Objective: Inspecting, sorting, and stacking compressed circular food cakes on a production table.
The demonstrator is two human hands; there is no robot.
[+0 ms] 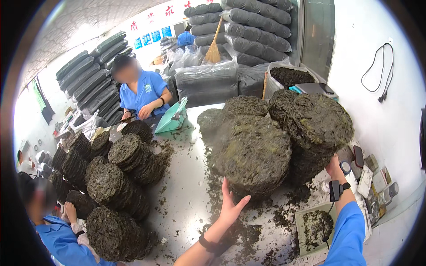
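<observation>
Before me stands a front stack of round, dark green-brown cakes [250,153] that look like dried seaweed. My left hand [230,206] is open, thumb and fingers spread, at the near lower edge of this stack; whether it touches is hard to tell. A taller right-hand stack of the same cakes [317,119] leans close beside it. My right hand [335,166] lies against that stack's right side, its fingers mostly hidden behind the cakes. Further stacks [246,105] show behind these two.
Many more cake stacks [106,181] fill the table's left side, with a co-worker [62,235] beside them. Another co-worker [144,93] stands across the crumb-strewn table [186,195] near a green dustpan [172,117]. A shallow tray [306,230] and a phone [358,156] lie at right.
</observation>
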